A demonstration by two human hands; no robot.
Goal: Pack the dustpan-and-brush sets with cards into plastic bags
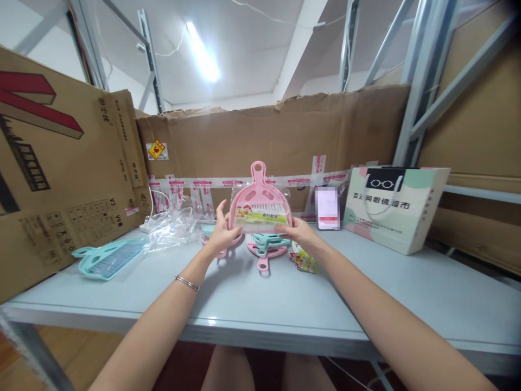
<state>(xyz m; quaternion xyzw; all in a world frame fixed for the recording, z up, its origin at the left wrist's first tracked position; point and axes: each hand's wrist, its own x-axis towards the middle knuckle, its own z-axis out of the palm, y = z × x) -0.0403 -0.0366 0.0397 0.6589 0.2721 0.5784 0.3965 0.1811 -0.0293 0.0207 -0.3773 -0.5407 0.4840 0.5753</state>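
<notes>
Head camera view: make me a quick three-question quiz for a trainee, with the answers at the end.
1. Choose one: what colour is the dustpan held between the left hand and the right hand?
A) teal
B) pink
C) yellow

2. True or false: in the picture, the phone stands to the left of the bag.

3. Fill in the missing word: the bracelet is worn on the ____ wrist.

Key: 1. B; 2. True; 3. left.
</notes>
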